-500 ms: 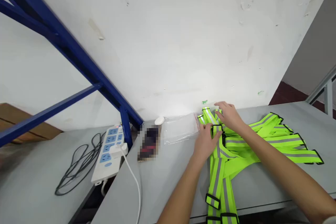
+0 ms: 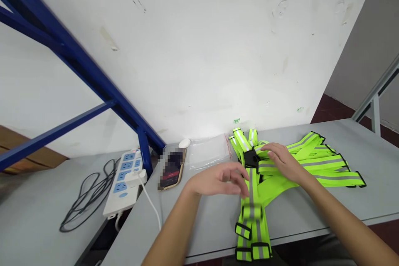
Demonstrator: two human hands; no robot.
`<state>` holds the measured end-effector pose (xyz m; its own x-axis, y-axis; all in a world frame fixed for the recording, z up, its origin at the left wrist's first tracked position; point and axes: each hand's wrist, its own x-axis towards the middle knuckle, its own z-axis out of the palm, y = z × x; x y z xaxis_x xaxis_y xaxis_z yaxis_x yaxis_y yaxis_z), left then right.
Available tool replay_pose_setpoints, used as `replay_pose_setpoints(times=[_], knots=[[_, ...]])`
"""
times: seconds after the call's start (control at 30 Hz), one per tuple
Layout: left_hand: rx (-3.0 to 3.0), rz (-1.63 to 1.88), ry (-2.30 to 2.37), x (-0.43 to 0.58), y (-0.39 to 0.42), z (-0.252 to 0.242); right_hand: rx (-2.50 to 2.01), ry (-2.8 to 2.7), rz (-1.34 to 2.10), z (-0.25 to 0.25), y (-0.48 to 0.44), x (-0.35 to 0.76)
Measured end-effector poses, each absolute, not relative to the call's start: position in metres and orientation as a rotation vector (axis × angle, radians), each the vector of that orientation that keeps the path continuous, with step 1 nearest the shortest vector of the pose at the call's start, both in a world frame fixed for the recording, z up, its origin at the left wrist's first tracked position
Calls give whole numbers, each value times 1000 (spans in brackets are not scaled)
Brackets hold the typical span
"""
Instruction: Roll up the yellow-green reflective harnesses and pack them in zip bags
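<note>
A reflective harness of lime-yellow straps with grey stripes (image 2: 324, 179) lies spread over the table, with a black centre piece (image 2: 251, 158). My left hand (image 2: 220, 179) hovers left of the straps, fingers loosely curved and apart, with nothing seen in them. Just below its fingertips, a strap end with a black slider buckle (image 2: 252, 212) is blurred by motion. My right hand (image 2: 285, 162) rests over the straps right of the centre piece, its fingers stretched out. More slider buckles (image 2: 261, 251) hang at the table's front edge.
Left of the straps lie a clear plastic bag (image 2: 207, 151), a phone (image 2: 171, 168) and a white round object (image 2: 184, 143). A power strip (image 2: 124, 183), a white cable (image 2: 151, 203) and a black cord (image 2: 90, 195) are farther left. A blue metal frame (image 2: 93, 70) slants there.
My left hand has released the strap by the centre piece and moved down and left. A strap end now lies lower. My right hand has come down onto the straps.
</note>
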<state>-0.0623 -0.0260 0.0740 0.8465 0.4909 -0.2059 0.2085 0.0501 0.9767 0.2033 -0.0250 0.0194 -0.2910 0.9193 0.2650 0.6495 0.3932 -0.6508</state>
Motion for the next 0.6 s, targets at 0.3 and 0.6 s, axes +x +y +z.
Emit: replay_pose_setpoints(times=[0.3, 0.6], knots=[[1775, 934, 1193, -19, -10, 12, -1349, -2234, 252, -14, -32, 181], [1942, 951, 1480, -5, -16, -27, -1542, -2053, 223, -25, -38, 168]])
